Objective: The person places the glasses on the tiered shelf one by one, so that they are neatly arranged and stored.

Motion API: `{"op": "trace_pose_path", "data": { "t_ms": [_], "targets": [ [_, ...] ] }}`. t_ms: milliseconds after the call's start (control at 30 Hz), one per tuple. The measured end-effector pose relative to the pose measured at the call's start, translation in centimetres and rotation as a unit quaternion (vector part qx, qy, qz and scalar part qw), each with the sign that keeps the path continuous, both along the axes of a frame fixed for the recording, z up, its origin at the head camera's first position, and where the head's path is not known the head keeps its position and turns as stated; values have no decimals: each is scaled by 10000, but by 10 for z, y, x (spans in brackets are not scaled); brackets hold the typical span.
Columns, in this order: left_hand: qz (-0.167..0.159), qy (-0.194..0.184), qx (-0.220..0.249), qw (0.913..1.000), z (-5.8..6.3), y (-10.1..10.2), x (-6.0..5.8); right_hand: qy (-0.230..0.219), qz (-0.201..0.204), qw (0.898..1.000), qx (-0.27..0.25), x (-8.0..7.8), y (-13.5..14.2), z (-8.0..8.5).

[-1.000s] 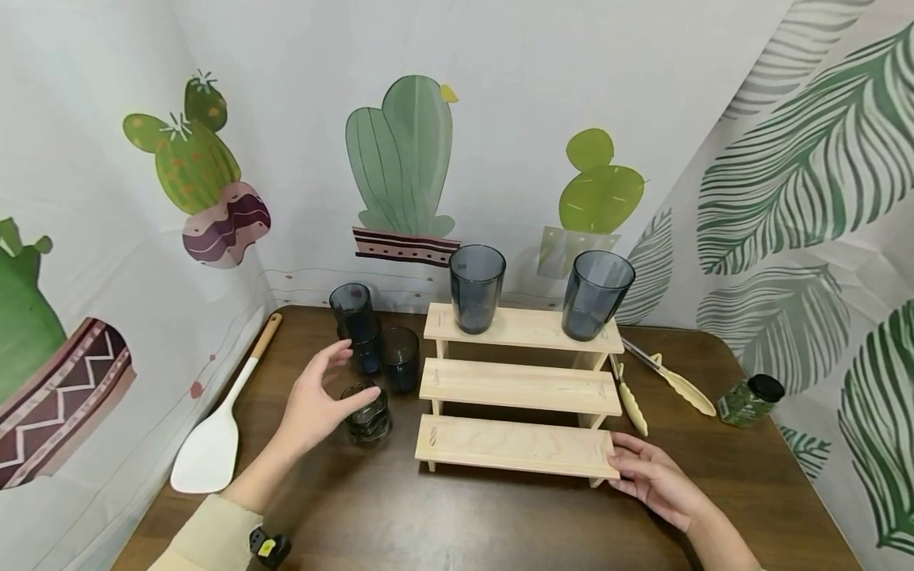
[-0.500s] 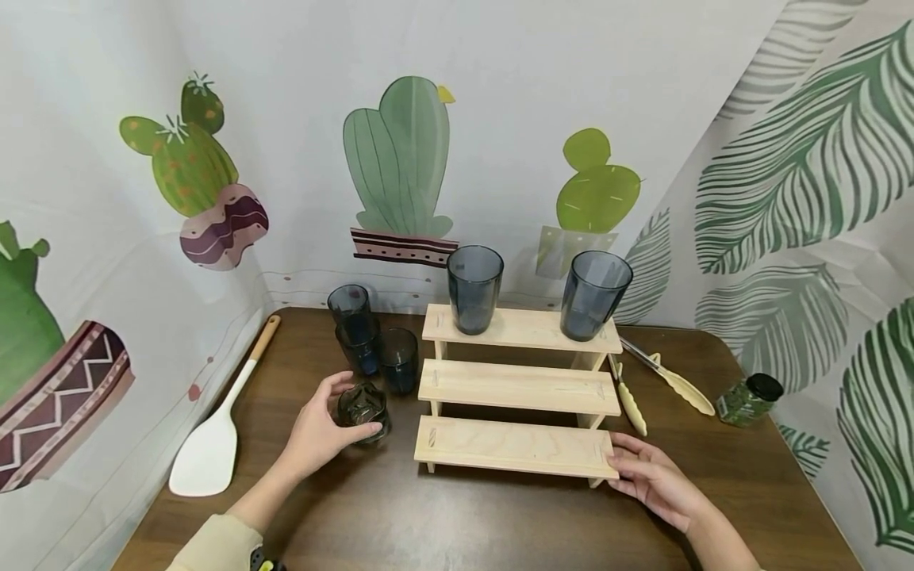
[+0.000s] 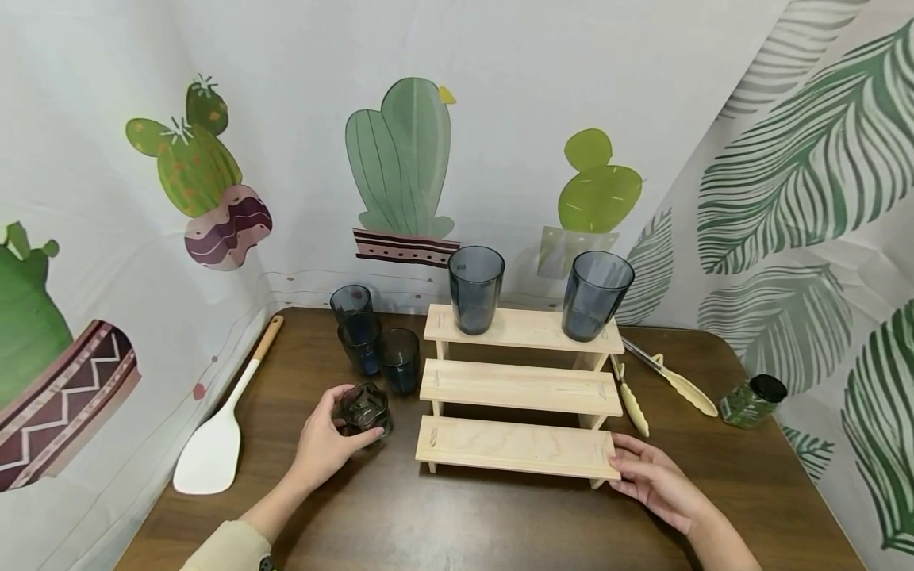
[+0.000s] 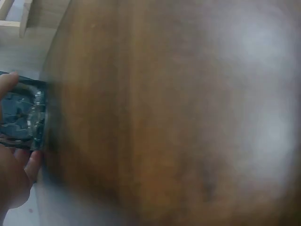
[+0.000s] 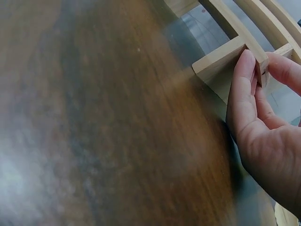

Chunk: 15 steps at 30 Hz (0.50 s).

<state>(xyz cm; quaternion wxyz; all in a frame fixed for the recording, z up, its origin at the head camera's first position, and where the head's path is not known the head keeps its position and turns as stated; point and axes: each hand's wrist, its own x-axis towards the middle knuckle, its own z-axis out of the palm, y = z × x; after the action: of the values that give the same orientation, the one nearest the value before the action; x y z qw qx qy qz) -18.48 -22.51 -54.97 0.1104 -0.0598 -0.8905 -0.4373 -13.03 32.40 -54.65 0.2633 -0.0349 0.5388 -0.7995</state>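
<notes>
My left hand (image 3: pixel 320 446) grips a short dark glass (image 3: pixel 366 406) low on the left of the table, thumb on its near side and fingers behind. In the left wrist view the same glass (image 4: pixel 23 113) shows at the left edge, between thumb and fingers. My right hand (image 3: pixel 658 485) pinches the right end of the lowest board of a three-step wooden rack (image 3: pixel 517 446). The right wrist view shows thumb and fingers on either side of that board (image 5: pixel 256 54). Two tall blue-grey glasses, one left (image 3: pixel 476 293) and one right (image 3: pixel 597 300), stand on the top step.
Behind the short glass stand more dark tumblers, one (image 3: pixel 401 361) beside what looks like a stack (image 3: pixel 357 329). A white spatula (image 3: pixel 210 448) lies at far left. Tongs (image 3: pixel 678 385) and a green jar with a black lid (image 3: pixel 753 399) lie right of the rack.
My left hand has come down and closed round the short glass, which stays in about the same place. The right hand keeps its hold on the rack.
</notes>
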Motion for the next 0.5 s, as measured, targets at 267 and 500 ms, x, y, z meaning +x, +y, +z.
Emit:
{"op": "trace_pose_path", "data": {
  "t_ms": [267,500],
  "targets": [
    [111,167,133,9997,-7,0,-1,-15,22,10000,17,-1,0,1],
    [206,359,155,9990,-6,1,1,-113,74,9999,-54,-2,1,-1]
  ]
}}
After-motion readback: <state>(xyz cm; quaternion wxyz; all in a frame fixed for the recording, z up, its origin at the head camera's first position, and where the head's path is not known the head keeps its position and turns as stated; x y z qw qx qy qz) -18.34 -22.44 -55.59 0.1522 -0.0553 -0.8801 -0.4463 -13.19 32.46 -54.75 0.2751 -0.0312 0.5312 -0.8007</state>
